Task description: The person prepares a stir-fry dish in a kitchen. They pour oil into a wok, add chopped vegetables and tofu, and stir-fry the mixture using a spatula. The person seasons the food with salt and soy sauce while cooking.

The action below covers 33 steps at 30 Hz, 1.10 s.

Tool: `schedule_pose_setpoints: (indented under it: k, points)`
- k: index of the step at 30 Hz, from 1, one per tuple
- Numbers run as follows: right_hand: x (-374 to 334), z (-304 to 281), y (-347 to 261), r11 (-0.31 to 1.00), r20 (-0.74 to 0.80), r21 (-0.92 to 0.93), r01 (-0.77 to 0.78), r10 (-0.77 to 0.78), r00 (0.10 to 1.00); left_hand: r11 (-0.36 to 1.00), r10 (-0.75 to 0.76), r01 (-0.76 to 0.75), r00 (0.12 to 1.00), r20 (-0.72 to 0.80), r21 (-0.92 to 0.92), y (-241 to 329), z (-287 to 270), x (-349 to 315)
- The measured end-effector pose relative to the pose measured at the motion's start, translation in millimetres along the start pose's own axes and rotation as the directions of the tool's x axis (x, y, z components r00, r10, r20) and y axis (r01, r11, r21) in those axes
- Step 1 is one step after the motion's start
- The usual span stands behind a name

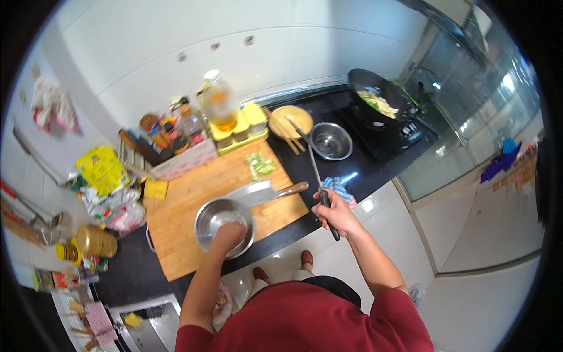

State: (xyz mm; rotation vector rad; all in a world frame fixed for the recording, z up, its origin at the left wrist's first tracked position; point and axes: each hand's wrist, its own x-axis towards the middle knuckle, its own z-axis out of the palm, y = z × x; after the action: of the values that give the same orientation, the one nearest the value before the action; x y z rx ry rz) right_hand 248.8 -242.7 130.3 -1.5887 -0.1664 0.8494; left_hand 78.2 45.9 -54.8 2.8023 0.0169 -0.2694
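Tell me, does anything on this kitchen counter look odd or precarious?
The cleaver lies flat on the cutting board, its blade resting against the rim of the steel bowl that the left hand reaches into. Nothing looks spilled or broken.

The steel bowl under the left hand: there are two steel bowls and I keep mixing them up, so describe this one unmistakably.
Start at the wooden cutting board on the dark counter. The steel bowl sits at its near edge, beside the cleaver, with the left hand reaching into it. The other steel bowl stands off the board, nearer the wok.
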Motion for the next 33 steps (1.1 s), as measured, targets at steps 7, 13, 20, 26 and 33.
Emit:
schedule_pose_setpoints:
  k: [7, 13, 20, 26, 33]
  points:
    - [-25, -100, -43, 0.899, -0.161, -0.171, 0.404, -0.43, 0.888, 0.963, -0.18, 0.088, 0.914, -0.363, -0.255, 43, -85, 24]
    - [-21, -247, -18, 0.921, -0.356, -0.242, 0.306, -0.378, 0.854, 0.919, -0.146, -0.081, 0.84, -0.523, -0.387, 166, -150, 158]
    - [-48, -410, -91, 0.726, -0.321, -0.631, 0.273, -0.565, 0.76, 0.931, 0.089, -0.309, 0.708, -0.7, -0.194, 319, -204, 379]
    - [-44, -486, -141, 0.401, -0.216, -0.912, 0.085, -0.645, 0.733, 0.963, 0.166, -0.269, 0.648, -0.743, -0.02, 369, -207, 526]
    - [-9, -501, -208, 0.02, -0.02, -1.0, -0.011, -0.504, 0.863, 0.992, -0.008, -0.091, 0.654, -0.756, -0.088, 395, -228, 500]
